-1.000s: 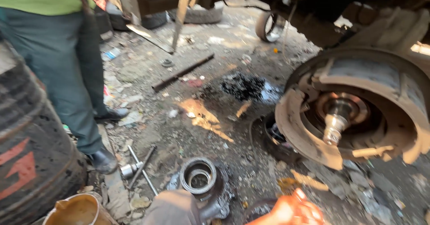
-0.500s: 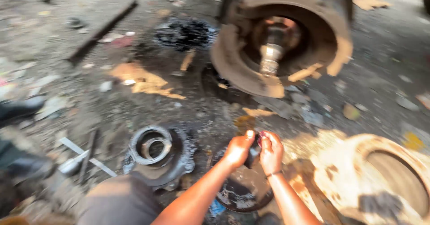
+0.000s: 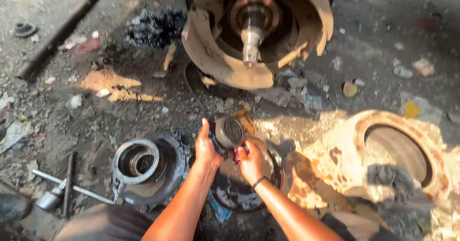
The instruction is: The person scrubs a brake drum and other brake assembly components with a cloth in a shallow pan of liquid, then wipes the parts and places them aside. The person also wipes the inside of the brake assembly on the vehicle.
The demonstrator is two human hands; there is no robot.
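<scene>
Just below frame centre, your left hand point(image 3: 207, 151) and right hand point(image 3: 251, 160) both clasp the bearing point(image 3: 229, 131) above a pan point(image 3: 280, 174). It looks heavy, rigid and greasy-slick, so grip its outer rim.

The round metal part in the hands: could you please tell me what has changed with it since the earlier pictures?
Both hands came into view; the left hand and right hand now hold up a round metal bearing-like part over the dark basin. The toothed hub and axle spindle stayed put.
</scene>
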